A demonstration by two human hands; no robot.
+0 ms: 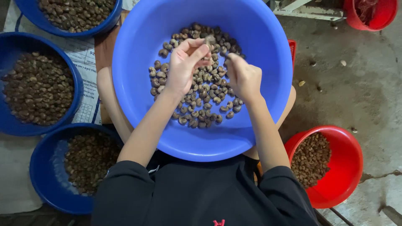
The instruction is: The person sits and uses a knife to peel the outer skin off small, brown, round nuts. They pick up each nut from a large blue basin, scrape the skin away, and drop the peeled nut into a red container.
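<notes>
Peeling one nut at a time over the big light-blue plastic basin point(268, 104) on the lap.

Left hand point(184, 67) pinches a single brown-grey nut point(209, 39) at the 12 o'clock edge of the pile of unpeeled nuts point(197, 96). Right hand point(245, 77) is closed around what looks like a thin dark pick, though it's hard to tell from here. Looks like the scraping step; next move calls for steady fingertip pressure and a careful turn of the nut. Dark-blue bowls of nuts point(37, 88) at 9 o'clock, red bowl point(335, 167) at 4 o'clock.
</notes>
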